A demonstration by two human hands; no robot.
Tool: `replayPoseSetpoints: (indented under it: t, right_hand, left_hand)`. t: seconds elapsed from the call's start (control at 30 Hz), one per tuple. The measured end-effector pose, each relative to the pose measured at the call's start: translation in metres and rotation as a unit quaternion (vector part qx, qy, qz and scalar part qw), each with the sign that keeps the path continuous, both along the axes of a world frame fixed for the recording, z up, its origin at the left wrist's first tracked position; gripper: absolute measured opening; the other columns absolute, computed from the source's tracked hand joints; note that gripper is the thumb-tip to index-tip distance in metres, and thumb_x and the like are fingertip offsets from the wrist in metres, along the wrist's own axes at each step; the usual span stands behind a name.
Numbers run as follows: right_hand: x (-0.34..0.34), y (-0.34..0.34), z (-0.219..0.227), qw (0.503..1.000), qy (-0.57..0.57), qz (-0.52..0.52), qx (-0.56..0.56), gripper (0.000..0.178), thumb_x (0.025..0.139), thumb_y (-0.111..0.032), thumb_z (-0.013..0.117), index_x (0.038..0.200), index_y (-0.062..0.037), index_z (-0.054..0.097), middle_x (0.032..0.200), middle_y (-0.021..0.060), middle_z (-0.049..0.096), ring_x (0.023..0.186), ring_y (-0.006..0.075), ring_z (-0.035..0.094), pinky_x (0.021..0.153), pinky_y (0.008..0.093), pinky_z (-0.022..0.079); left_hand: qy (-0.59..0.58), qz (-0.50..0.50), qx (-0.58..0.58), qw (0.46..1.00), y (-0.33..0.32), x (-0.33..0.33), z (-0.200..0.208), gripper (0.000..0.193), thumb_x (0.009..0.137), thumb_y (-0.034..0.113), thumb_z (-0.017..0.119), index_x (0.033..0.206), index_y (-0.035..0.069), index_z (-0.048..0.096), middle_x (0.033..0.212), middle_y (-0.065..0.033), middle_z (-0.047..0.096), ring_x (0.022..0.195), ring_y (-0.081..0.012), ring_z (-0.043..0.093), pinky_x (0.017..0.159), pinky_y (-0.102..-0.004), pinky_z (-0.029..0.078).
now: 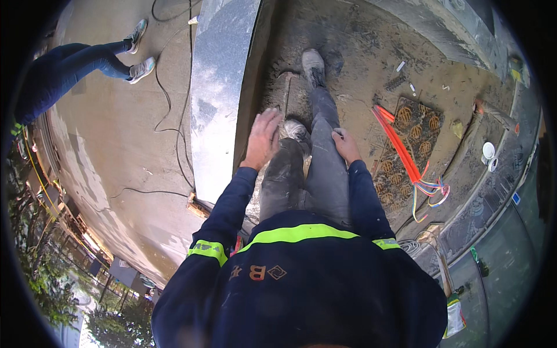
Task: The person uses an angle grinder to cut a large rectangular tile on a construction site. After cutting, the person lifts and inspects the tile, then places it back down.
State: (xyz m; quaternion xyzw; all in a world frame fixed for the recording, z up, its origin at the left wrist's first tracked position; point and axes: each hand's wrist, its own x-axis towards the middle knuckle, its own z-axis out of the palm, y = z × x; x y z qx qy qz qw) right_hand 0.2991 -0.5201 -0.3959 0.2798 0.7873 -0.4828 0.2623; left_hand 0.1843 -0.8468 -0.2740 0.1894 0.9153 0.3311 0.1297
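Observation:
My left hand [264, 139] is open, its fingers stretched out and held together, palm down beside the grey metal-faced panel. Nothing shows in it. Just beyond its fingertips, a hammer [287, 95] with a long thin handle and a curved head lies on the dusty ground. My right hand [347, 145] is closed next to my right thigh; a small dark spot shows at its curled fingers, and I cannot make out what they hold, if anything. My grey trousers and dusty shoes are below, one foot ahead of the other.
A long pale panel [217, 98] rises along my left. Orange conduit [400, 145] with coloured wires lies across a patterned board [429, 124] at right. Black cable [168, 104] winds over the left floor, where another person's legs [98, 61] stand. A white cup [488, 151] sits at far right.

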Motion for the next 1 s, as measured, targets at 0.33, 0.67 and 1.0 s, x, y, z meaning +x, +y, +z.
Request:
replayPoseSetpoints:
  t: [0.33, 0.67, 1.0]
  right_hand:
    - [0.078, 0.059, 0.053, 0.991, -0.079, 0.077, 0.074, 0.042, 0.103, -0.035, 0.07, 0.133, -0.0049, 0.074, 0.124, 0.0248, 0.078, 0.121, 0.0442, 0.073, 0.106, 0.0492, 0.056]
    - [0.004, 0.082, 0.07, 0.992, -0.051, 0.1, 0.055, 0.037, 0.1, -0.033, 0.07, 0.123, -0.0044, 0.076, 0.118, 0.0245, 0.079, 0.114, 0.044, 0.074, 0.101, 0.0508, 0.058]
    - [-0.102, 0.144, 0.066, 0.998, -0.061, 0.032, -0.016, 0.038, 0.103, -0.037, 0.072, 0.123, -0.005, 0.078, 0.111, 0.0157, 0.082, 0.101, 0.0298, 0.08, 0.09, 0.0424, 0.062]
  left_hand:
    - [0.033, 0.281, -0.288, 0.915, -0.079, -0.215, -0.042, 0.074, 0.116, 0.049, 0.046, 0.176, 0.007, 0.033, 0.184, -0.021, 0.027, 0.171, -0.0421, 0.022, 0.135, -0.0679, 0.018]
    - [0.159, 0.133, -0.312, 0.927, -0.024, -0.307, -0.071, 0.065, 0.12, 0.043, 0.034, 0.182, 0.025, 0.02, 0.189, -0.0039, 0.018, 0.175, -0.029, 0.012, 0.137, -0.069, 0.006]
    - [-0.037, 0.566, -0.196, 0.8, -0.171, -0.258, -0.124, 0.08, 0.116, 0.066, 0.034, 0.177, 0.015, 0.031, 0.179, -0.0233, 0.036, 0.163, -0.0464, 0.036, 0.128, -0.077, 0.024]
